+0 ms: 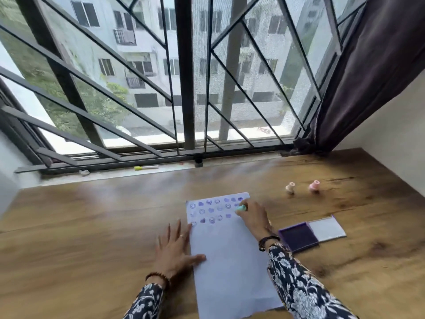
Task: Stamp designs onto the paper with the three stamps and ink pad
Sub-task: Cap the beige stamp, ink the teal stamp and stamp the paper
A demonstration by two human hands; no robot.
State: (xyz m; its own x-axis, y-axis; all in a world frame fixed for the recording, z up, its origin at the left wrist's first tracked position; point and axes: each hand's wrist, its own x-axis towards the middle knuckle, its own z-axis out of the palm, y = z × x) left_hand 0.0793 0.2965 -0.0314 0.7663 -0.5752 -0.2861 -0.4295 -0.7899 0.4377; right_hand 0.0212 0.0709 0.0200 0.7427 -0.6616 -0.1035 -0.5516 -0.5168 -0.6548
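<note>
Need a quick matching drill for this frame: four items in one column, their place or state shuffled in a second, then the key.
Things:
1. green stamp
2. pink stamp
3. ink pad
4. left hand

Places or states:
A. lies open, lid folded out, right of the paper
B. flat on the paper's left edge
C. pinched in the right hand at the stamped rows
D. stands on the table, far right, beside the cream stamp

Pairs: 1-C, 2-D, 3-A, 4-B

White paper [230,249] with purple prints; mint stamp [241,208], cream stamp [290,187], pink stamp [314,185]; purple ink pad [298,236]; brown woodgrain worktop [92,226]; navy floral sleeves [299,288].
</note>
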